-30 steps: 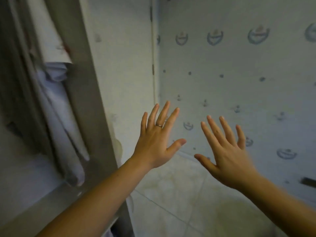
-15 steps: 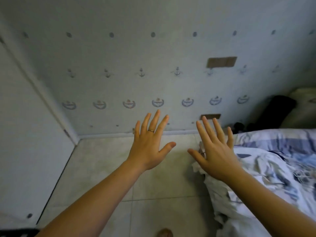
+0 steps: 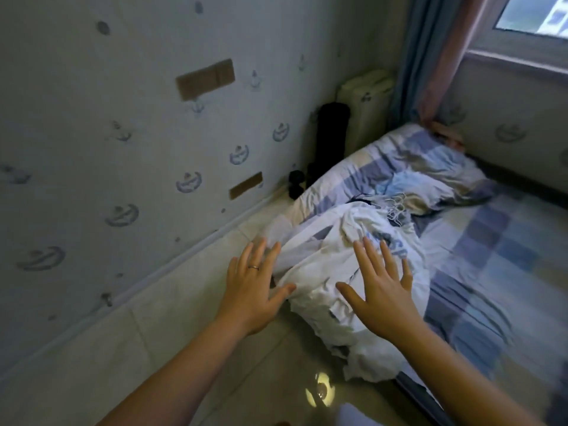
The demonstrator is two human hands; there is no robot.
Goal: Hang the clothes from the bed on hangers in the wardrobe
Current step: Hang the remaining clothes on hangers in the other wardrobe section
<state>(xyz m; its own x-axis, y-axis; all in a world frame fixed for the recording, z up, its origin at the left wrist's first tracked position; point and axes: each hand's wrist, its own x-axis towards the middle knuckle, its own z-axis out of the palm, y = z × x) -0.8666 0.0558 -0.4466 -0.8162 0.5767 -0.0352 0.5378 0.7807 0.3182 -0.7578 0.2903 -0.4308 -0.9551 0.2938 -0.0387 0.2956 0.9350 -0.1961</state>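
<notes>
White clothes (image 3: 319,265) lie heaped at the near left corner of the bed (image 3: 498,272), spilling over its edge toward the tiled floor (image 3: 184,333). Left hand (image 3: 252,290), ring (image 3: 254,267) on one finger: grip wide, fingers spread, holding nothing, thumb at the heap's left fringe. I cannot tell whether it touches. Right hand (image 3: 381,302): grip wide too, palm down over the heap's middle, holding nothing. A strip of floor runs between the bed's left edge and the papered wall (image 3: 92,149).
</notes>
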